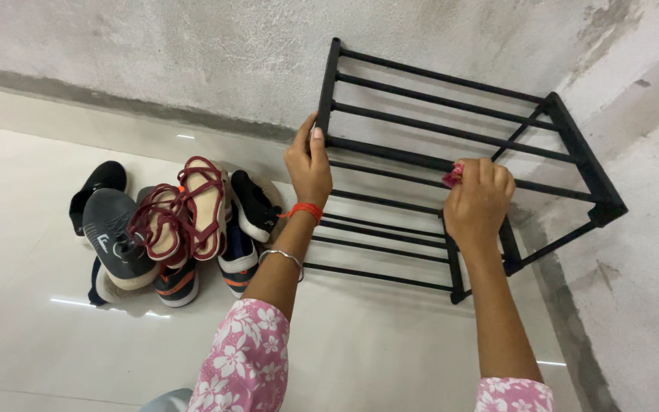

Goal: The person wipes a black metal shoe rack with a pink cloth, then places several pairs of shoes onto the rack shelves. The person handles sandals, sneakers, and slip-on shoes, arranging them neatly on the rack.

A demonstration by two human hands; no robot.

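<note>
Seen from above: black metal shoe rack [451, 164] standing on the white tiled floor [24, 229], pushed close to the grey plaster wall [192, 46] and into the corner at the right. Left hand [308, 164] at the rack's front left corner, fingers [303, 137] wrapped loosely around the upright post near the end of the top front bar, thumb showing on the near side; orange thread and silver bangle [284, 258] on that wrist. Right hand [478, 200] curled shut over the top front bar further right, closed on a small pink cloth [452, 175], only a crumpled edge of it peeking out at the knuckles. Cloth pressed against the bar, as far as can be judged. Rack likely light and stiff, thin tubes joined into an open frame, probably prone to wobble or slide on the smooth tile if pushed sideways; best gripped at a corner post or an end rail, where the frame is strongest, rather than mid-span on a slim bar. Cloth soft and limp, easily bunched in a fist. Left of the rack, a heap of footwear [162, 229] on the floor: dark sneakers, maroon strappy sandals on top, a black shoe behind. Pink flowered sleeves at the bottom edge.
</note>
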